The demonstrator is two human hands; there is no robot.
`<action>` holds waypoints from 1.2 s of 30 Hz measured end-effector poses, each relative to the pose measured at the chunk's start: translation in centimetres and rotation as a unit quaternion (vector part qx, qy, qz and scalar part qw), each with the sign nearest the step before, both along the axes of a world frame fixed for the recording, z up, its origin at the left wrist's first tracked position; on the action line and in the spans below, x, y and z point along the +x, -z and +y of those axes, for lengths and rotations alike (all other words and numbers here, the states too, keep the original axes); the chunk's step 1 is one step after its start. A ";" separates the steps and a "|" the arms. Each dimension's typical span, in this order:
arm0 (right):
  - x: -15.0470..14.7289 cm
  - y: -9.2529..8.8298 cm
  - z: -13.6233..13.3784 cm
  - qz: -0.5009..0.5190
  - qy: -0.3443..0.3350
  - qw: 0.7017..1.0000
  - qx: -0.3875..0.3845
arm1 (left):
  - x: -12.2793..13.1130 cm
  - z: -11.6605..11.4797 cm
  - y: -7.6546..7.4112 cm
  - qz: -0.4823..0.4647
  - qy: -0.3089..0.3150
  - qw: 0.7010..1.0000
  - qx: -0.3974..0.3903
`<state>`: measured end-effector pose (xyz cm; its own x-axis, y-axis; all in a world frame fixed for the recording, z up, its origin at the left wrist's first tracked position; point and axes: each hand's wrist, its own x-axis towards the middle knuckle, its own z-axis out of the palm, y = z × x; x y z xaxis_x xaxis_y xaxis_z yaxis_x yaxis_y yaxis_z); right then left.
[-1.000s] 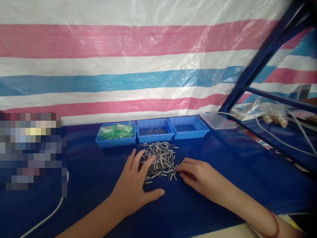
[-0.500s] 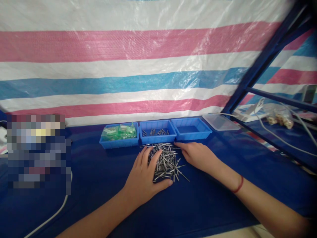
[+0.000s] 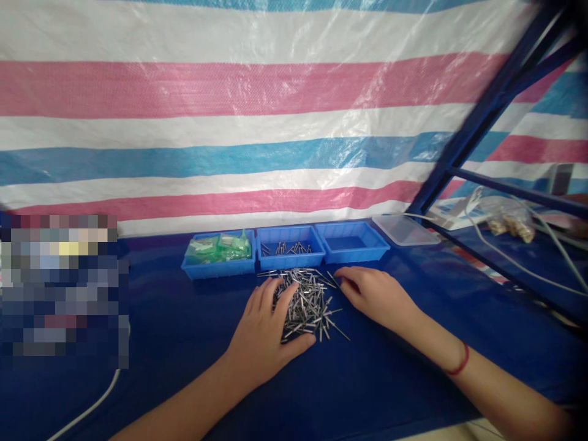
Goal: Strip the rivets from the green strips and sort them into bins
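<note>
A heap of thin silver blind rivets (image 3: 307,303) lies on the blue table. My left hand (image 3: 264,324) rests over the heap's left side, fingers spread and thumb along the near edge. At the heap's far right corner is my right hand (image 3: 374,293), its fingers curled in and index fingertip close beside a loose rivet (image 3: 331,279). Whether anything sits between those fingertips is hidden. Just behind the heap, the middle blue bin (image 3: 290,262) holds several rivets. The right blue bin (image 3: 356,254) shows a bare floor.
Green plastic packets (image 3: 220,247) fill the left blue bin (image 3: 218,269). A clear plastic lid (image 3: 407,229) lies right of the bins. A white cable (image 3: 87,407) crosses the table at left, by a blurred-out area. A blue metal frame (image 3: 478,128) rises at right before a striped sheet.
My right hand has drawn slightly right, away from the heap, and its index finger has curled in. A rivet by its fingertip now lies at a different angle. My left hand keeps its place.
</note>
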<state>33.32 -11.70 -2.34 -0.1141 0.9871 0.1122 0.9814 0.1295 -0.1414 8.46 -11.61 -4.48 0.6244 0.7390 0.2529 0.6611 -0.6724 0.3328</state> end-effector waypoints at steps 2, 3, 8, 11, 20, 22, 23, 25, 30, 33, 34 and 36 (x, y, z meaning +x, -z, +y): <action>-0.2 0.1 0.1 0.004 0.021 1.000 0.024 | -0.1 0.0 0.0 -0.002 0.000 1.000 -0.002; -0.4 0.2 0.1 0.002 0.023 0.999 0.030 | -0.1 0.0 0.0 -0.003 -0.002 1.000 -0.003; -0.7 1.5 -0.3 0.020 -0.027 0.999 0.038 | -0.7 0.0 -0.2 -0.003 -0.022 1.000 -0.010; -0.9 1.7 -0.7 0.043 -0.042 0.998 0.030 | -0.9 0.0 -0.1 0.002 -0.027 0.999 -0.020; -1.4 0.7 -1.1 -0.053 -0.080 0.994 0.056 | -2.4 1.4 -1.6 0.067 0.012 0.997 -0.022; -1.3 0.1 -1.0 -0.024 -0.090 0.993 0.073 | -3.4 1.9 -2.5 0.092 0.019 0.995 -0.015; -1.4 -0.4 -0.8 -0.006 -0.100 0.992 0.079 | -3.8 2.0 -3.0 0.104 0.017 0.994 -0.016; -2.2 -1.3 -0.3 0.015 -0.137 0.987 0.088 | -4.7 2.2 -3.6 0.128 0.003 0.991 -0.028; -6.1 -2.7 1.4 -0.009 -0.218 0.971 0.094 | -5.4 1.8 -4.6 0.181 -0.026 0.979 -0.092; -7.0 -2.6 2.7 0.005 -0.226 0.970 0.087 | -4.9 1.5 -5.2 0.186 -0.025 0.973 -0.136; -6.8 -2.5 3.1 0.021 -0.223 0.971 0.081 | -4.7 1.5 -5.4 0.186 -0.026 0.971 -0.150; -6.0 -2.3 3.8 0.050 -0.218 0.973 0.062 | -4.3 1.5 -5.6 0.187 -0.029 0.967 -0.169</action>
